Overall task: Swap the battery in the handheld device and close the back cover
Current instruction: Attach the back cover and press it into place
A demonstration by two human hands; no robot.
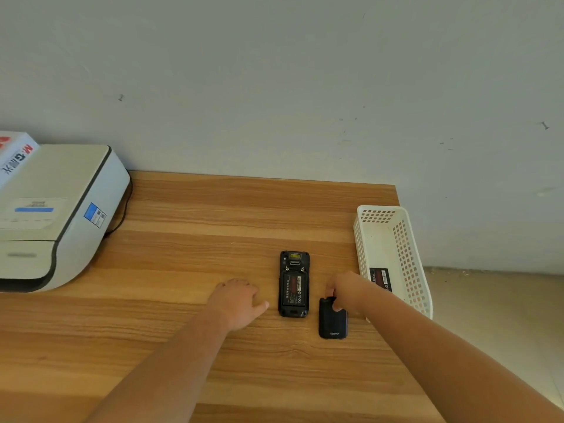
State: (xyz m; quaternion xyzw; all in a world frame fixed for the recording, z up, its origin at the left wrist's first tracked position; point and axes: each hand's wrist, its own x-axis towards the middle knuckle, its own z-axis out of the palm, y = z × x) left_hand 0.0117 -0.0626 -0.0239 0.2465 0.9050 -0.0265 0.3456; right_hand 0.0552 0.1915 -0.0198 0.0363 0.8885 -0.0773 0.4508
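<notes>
Left hand (236,302): laid palm down on the bench (189,254), fingers loosely spread, nothing held; thumb tip is stretched toward the handheld device (294,283) and stops just short of its left edge.

Right hand (343,290): fingers curled down onto the far end of the back cover (332,319). Thumb and fingertips are seen in contact with that end; whether the cover is pinched or only touched cannot be told.

Back cover: black, detached, lying flat on the bench just right of the device and slightly nearer the person, a small logo printed at its near end.

Handheld device: black, placed face down, long axis running away from the person. Battery bay is uncovered; a battery (293,290) with a dark label and a red patch is seated in it. A yellow-tinted scanner window is noted at the far end.

Basket (406,239): white, perforated plastic, set at the right edge of the bench, partly overhanging. A second battery (380,277) with a similar label is seen inside, at the near end, partly hidden by the right forearm.

Printer (61,209): white with dark trim, placed at the left rear of the bench, a black cable trailing from its right side. A box with red lettering is stacked on it at the frame's left edge.
</notes>
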